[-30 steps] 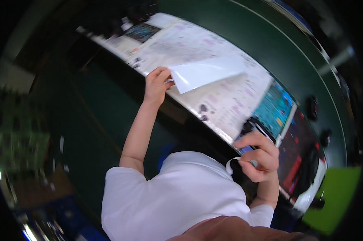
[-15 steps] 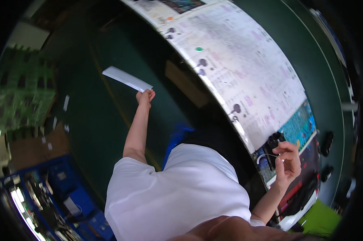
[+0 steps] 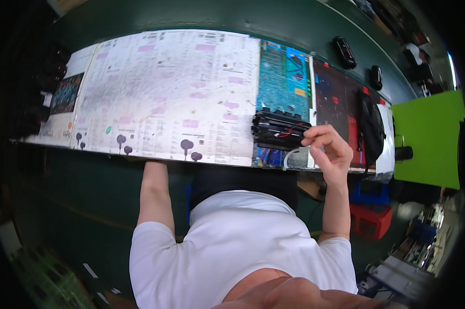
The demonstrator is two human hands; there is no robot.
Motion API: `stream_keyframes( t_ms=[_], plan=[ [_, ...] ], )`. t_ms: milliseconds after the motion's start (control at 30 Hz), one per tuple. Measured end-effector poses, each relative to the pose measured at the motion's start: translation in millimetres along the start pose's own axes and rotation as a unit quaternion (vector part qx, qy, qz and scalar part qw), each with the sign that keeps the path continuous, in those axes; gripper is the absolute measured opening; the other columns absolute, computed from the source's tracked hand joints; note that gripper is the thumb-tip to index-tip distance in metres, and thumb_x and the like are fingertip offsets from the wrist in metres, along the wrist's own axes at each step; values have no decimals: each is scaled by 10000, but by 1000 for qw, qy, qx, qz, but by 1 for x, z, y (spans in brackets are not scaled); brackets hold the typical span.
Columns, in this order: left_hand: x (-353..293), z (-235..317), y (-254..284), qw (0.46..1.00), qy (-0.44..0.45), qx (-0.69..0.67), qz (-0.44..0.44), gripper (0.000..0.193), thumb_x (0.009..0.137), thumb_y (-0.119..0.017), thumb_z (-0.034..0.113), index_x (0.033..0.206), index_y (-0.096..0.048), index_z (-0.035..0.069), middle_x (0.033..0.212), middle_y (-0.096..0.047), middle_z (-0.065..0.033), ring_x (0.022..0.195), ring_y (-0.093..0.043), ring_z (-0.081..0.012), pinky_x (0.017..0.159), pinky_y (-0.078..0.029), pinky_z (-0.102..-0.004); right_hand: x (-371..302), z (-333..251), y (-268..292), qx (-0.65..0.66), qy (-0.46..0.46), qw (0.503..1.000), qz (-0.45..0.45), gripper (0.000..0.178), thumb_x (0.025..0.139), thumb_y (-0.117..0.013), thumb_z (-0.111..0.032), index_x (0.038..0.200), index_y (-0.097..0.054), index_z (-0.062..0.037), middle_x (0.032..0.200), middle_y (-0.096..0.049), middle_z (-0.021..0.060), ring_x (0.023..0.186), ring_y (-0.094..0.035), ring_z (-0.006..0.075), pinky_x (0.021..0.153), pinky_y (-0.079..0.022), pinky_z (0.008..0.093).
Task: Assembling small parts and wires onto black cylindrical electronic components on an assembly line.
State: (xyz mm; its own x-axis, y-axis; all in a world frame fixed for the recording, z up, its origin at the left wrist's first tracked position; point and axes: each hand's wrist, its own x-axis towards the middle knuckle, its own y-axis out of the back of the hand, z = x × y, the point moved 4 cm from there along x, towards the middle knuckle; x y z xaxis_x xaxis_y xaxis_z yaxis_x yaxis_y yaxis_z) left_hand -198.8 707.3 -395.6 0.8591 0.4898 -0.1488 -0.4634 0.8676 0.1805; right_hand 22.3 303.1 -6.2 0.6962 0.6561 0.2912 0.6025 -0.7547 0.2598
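My right hand (image 3: 331, 153) is raised over the right part of the workbench, thumb and fingers pinched on a thin, curved white strip (image 3: 287, 158). The strip bends down from the fingertips toward the bench's near edge. Just left of these fingers lies a black plastic housing (image 3: 273, 125) with red and black wires on it, resting on a blue-green printed sheet (image 3: 273, 77). My left forearm (image 3: 155, 193) reaches forward to the bench's near edge. Beyond the wrist my left hand is hidden under the bench top, so its fingers and anything in them do not show.
A large white printed sheet (image 3: 170, 87) covers most of the bench. To the right are a dark mat (image 3: 335, 87), a black bag (image 3: 371, 131) and a bright green panel (image 3: 430, 139). Two black cylindrical devices (image 3: 344, 52) stand beyond. A red stool (image 3: 370, 220) is below.
My view has swung round to face the bench. My left hand, which held a long white folded piece over the floor, has gone under the bench edge. The right hand still pinches the strip.
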Motion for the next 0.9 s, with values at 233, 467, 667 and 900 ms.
stream_keyframes(
  t_ms=[233, 467, 667, 900],
  plan=[
    [-56, 27, -22, 863, -61, 452, -216, 487, 970, -765, 345, 1358, -663, 68, 1321, -703, -102, 1156, -685, -250, 974, -556, -370, -8, 57, 42, 105, -83, 972, 193, 101, 1012, -677, -34, 1031, -740, 43, 1175, -740, 101, 998, -673, 129, 918, -538, 294],
    [-88, 337, -94, 902, -2, 109, -417, 224, 918, -820, 217, 864, -708, 31, 807, -720, -81, 767, -693, -191, 699, -537, -327, 13, 84, 24, 157, -58, 960, 225, 150, 1009, -680, -16, 1128, -757, 33, 1216, -740, 96, 1113, -659, 135, 1009, -492, 293],
    [3, 384, -152, 960, -218, 174, -19, 253, 832, -874, 151, 949, -685, 29, 887, -637, -57, 850, -595, -163, 801, -501, -317, 18, 72, 4, 139, -35, 968, 206, 157, 1013, -666, 4, 1140, -754, 32, 1262, -712, 94, 1162, -642, 144, 1026, -479, 295],
    [31, 378, -196, 963, -229, 139, -26, 237, 838, -859, 217, 853, -699, 43, 821, -658, -80, 882, -587, -247, 822, -481, -403, 15, 67, 3, 161, -23, 966, 200, 143, 1005, -675, 17, 1121, -756, 37, 1260, -711, 102, 1139, -652, 148, 1019, -489, 301]
  ],
)
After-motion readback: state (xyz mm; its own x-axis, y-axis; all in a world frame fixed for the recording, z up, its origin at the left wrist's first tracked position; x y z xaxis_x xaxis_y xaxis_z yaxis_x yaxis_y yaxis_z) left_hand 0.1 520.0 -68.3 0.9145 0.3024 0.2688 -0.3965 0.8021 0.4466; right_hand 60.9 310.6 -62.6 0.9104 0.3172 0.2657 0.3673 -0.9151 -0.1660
